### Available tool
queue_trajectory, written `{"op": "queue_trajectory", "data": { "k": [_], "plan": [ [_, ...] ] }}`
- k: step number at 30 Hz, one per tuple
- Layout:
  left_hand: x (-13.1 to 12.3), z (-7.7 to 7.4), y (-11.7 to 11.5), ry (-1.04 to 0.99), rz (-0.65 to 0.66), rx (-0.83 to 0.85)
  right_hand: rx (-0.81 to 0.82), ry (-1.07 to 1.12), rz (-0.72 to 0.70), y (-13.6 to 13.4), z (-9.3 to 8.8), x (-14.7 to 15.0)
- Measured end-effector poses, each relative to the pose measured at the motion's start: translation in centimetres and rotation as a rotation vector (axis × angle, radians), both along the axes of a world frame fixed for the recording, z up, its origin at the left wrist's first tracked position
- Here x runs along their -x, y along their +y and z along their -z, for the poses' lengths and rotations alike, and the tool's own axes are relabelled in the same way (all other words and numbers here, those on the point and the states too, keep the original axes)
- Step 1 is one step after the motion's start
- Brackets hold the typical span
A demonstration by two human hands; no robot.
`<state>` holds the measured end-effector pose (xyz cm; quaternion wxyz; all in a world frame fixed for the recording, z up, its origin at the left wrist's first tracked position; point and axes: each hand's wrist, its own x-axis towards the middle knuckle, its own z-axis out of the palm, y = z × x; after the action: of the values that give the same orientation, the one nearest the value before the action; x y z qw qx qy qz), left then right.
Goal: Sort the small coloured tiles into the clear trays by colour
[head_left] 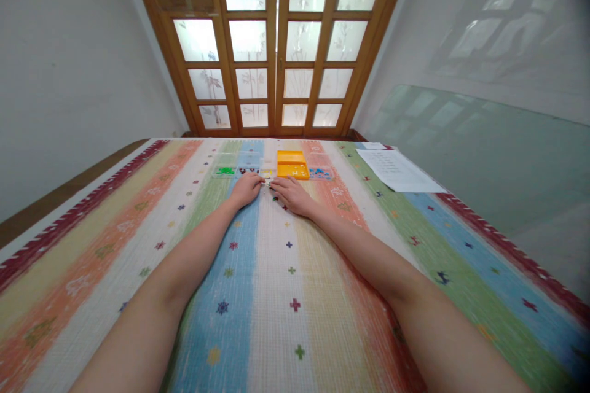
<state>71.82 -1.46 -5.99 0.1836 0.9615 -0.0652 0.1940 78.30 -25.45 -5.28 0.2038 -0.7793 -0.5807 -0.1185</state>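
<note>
My left hand (249, 189) and my right hand (292, 194) rest on the tablecloth with their fingertips almost meeting. Both sets of fingers look pinched around something tiny, too small to name. Just beyond my left hand are clear compartment boxes with small green pieces (225, 171) and dark brown pieces (247, 170). A few yellow pieces (268, 173) lie behind the gap between my hands. Behind my right hand stands an open yellow-orange box (292, 158) with small whitish pieces in its front half. To its right, a clear tray holds blue pieces (321, 173).
A striped, patterned tablecloth (276, 319) covers the long table. Printed paper sheets (399, 172) lie near its right edge. A glass panel (483, 166) leans by the right wall. Wooden doors with frosted panes (276, 61) stand beyond the far end.
</note>
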Motion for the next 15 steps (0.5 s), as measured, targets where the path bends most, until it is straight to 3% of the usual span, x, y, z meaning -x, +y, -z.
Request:
{"op": "queue_trajectory", "data": {
  "k": [7,11,15],
  "plan": [
    [-0.1,0.3,-0.3,0.019,0.054,-0.086,-0.221,0.023,0.341,-1.1,0.7,-3.4],
    [0.2,0.2,-0.9,0.048,0.044,-0.136,-0.217,0.047,0.471,-1.6,1.4,-4.7],
    [0.2,0.2,-1.1,0.043,0.030,-0.143,-0.186,0.056,0.507,-1.8,2.0,-5.1]
  ]
}}
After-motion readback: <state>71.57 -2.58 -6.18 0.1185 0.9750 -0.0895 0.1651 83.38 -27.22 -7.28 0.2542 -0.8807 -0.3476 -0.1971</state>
